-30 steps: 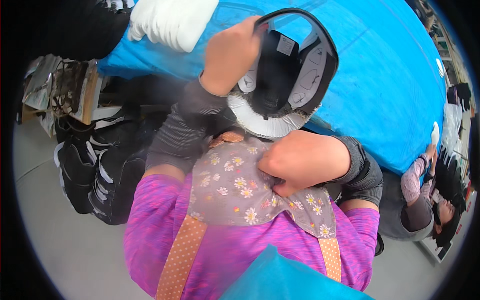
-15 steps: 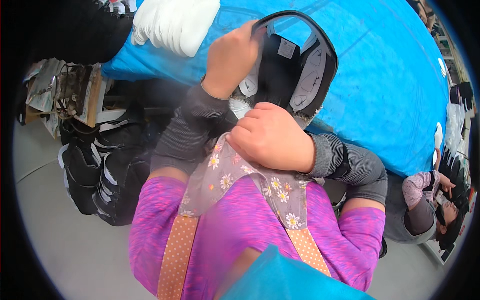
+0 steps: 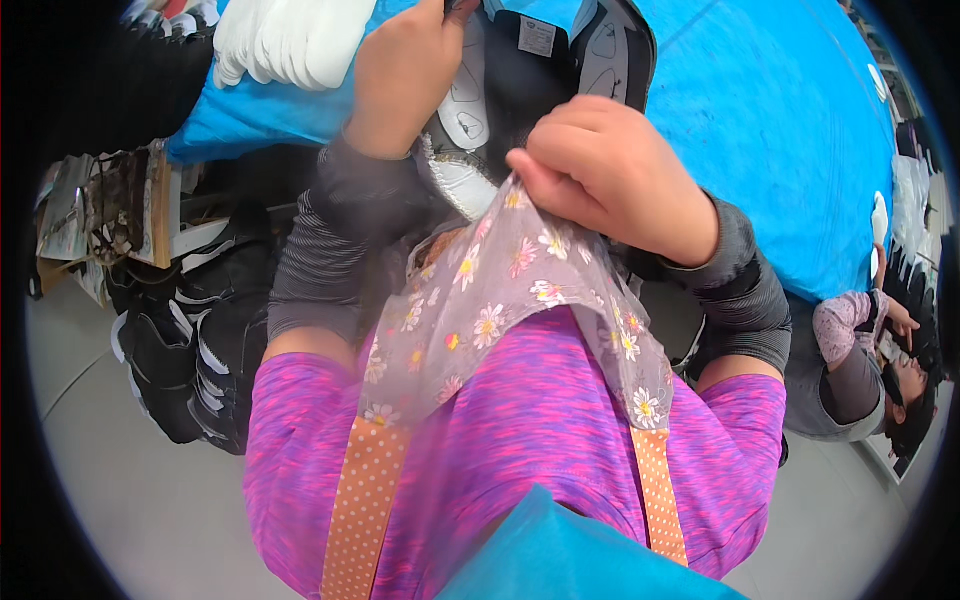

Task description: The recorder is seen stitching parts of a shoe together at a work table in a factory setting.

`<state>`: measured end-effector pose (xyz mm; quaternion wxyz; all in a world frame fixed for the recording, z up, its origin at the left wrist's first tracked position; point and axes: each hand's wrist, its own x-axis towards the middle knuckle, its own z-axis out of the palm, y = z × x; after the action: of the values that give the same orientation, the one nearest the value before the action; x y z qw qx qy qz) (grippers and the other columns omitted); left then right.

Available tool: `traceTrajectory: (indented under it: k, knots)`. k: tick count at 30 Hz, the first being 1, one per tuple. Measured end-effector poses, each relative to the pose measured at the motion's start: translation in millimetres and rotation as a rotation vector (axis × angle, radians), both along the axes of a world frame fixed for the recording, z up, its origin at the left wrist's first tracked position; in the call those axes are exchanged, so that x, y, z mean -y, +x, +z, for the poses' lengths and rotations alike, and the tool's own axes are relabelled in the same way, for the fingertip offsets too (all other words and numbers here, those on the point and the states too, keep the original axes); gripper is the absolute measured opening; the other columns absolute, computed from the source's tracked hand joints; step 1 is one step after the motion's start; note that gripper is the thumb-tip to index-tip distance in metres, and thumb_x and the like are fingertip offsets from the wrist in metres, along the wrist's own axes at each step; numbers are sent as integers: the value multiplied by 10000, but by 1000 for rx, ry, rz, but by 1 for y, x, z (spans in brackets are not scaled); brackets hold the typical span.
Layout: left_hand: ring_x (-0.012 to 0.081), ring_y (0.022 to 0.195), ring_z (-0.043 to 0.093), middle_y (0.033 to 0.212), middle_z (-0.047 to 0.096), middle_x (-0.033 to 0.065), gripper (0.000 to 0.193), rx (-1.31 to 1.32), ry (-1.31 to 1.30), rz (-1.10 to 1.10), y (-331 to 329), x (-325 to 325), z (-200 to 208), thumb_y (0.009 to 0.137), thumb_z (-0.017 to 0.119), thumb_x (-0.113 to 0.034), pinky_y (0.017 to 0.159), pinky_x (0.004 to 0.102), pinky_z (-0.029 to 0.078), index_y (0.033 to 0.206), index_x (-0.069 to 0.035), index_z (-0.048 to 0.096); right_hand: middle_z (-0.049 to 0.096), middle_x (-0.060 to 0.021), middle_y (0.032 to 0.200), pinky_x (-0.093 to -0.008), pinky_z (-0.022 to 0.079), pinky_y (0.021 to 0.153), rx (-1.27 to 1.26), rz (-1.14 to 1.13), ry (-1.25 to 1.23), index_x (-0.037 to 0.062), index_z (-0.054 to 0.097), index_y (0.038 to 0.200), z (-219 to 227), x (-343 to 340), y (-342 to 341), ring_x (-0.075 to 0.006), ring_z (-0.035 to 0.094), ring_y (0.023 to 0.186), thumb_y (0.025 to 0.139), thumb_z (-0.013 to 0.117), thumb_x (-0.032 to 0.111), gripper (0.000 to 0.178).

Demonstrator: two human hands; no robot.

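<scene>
My left hand (image 3: 405, 85) is closed on the edge of a black shoe upper (image 3: 525, 85), at the top of the view. Pale lining panels with printed outlines and a small white label show inside the upper, and its far end is cut off by the frame. My right hand (image 3: 620, 170) pinches the top of my grey flowered apron (image 3: 480, 290) between thumb and fingers. That cloth is pulled up into a peak just below the upper. A whitish, rough-edged part (image 3: 460, 185) shows between the upper and the apron.
A blue-covered table (image 3: 780, 130) lies ahead. White insole-shaped pieces (image 3: 290, 45) are stacked on its left part, beside a dark pile (image 3: 115, 80). Several black shoe uppers (image 3: 165, 350) hang at lower left. Another person (image 3: 850, 340) is at far right.
My right hand has moved up and to the right, lifting the apron cloth. My left hand and the shoe upper have shifted up and to the left in the picture.
</scene>
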<state>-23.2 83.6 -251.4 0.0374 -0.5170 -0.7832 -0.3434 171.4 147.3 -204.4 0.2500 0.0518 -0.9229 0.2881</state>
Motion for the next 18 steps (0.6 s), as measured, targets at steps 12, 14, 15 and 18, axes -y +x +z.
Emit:
traceTrajectory:
  k: [12,14,15,18]
  knots:
    - [463,703,597,760,617,267,238,-8,29,-21,8,2,4,965,529,-232,588,521,449,1016,-34,650,596,-71,1087,-333,472,799,420,849,-177,36,583,1119,50,35,51,-238,577,937,846,572,153,298]
    - [463,700,597,755,617,267,244,-12,19,-12,10,1,5,965,531,-241,588,520,449,1015,-33,650,594,-63,1026,-333,467,778,407,862,-181,37,585,1077,43,36,50,-235,576,908,842,574,152,262]
    - [464,698,597,750,617,266,251,-15,5,6,10,1,5,966,534,-249,588,520,450,1013,-32,650,591,-55,964,-333,463,757,393,885,-187,39,587,1036,40,37,49,-233,575,878,839,576,151,227]
    - [402,659,618,716,634,196,299,-65,55,-27,4,1,-11,983,546,-322,568,430,476,1052,-52,655,583,-77,784,-368,462,716,324,922,-267,42,555,838,35,43,52,-276,600,801,808,592,146,114]
